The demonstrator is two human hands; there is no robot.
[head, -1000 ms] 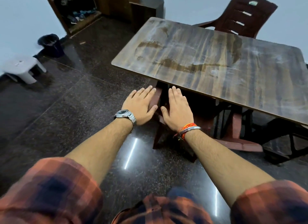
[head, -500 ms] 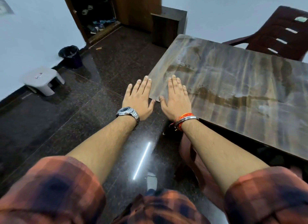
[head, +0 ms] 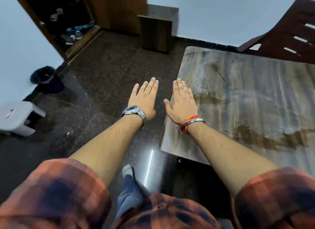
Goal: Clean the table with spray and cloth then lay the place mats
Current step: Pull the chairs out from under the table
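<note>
Hands stretched out flat before you, palms down and fingers spread, both empty: your left hand [head: 144,99] hangs over the dark speckled floor [head: 105,72], your right hand [head: 182,102] over the near left corner of the table [head: 247,95], though whether it touches the top or floats just above it is hard to judge from this angle. You stand at the table's short end, a maroon plastic chair [head: 288,32] at its far side. The laminate top shows brown smears [head: 265,140] and pale streaks, so by the look of it the cleaning is not yet done. No spray bottle, cloth or place mat appears anywhere in view; you will have to fetch them from outside it. When you do, expect the bottle to be light and rigid, best taken around the neck with a finger on the trigger; the cloth will be limp, so bunch it into the palm and press flat. The top looks hard and slick, likely slippery once wet. Mats will probably be thin and floppy; lift each by two edges. A small bin [head: 45,77] and a white stool [head: 18,116] stand by the left wall, well apart from the table.
</note>
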